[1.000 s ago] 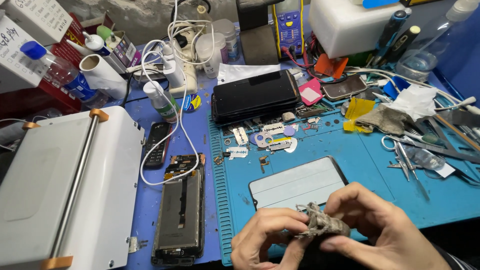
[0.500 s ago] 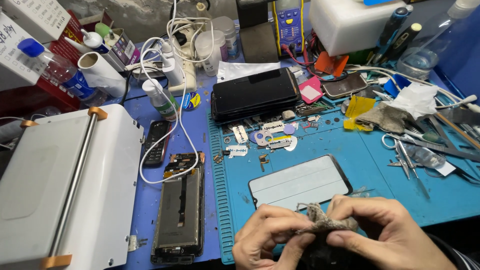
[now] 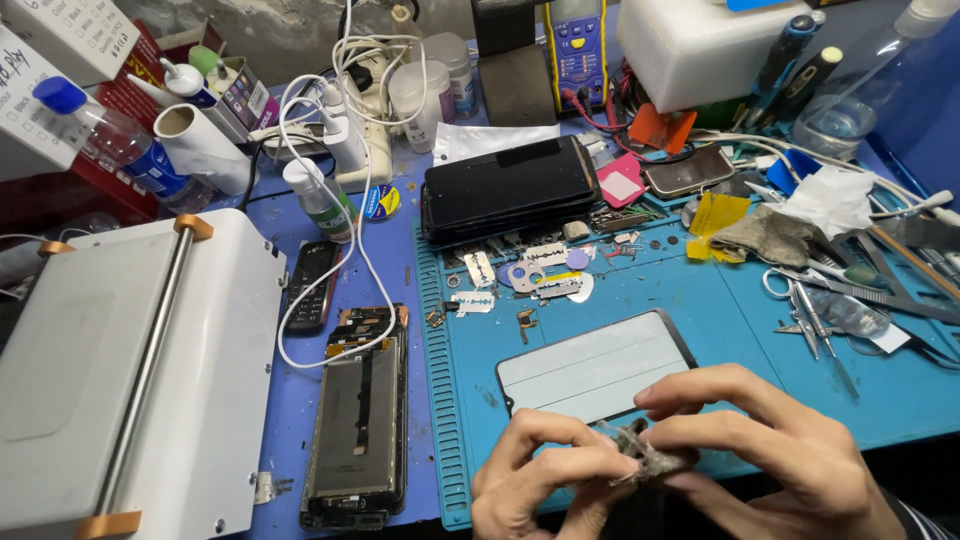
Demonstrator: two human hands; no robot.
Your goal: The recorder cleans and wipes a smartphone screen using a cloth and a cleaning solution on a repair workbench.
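Over mat edge, rag as before.

grey rag, blue mat, white machine

left hand: fingers curled, pinching | right hand: fingertips pinching, meeting left

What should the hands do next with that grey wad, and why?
Probably bring the grey wad forward onto the glass panel and wipe it. Left hand and right hand both pinch the wad just below the panel, which lies flat on the blue mat.
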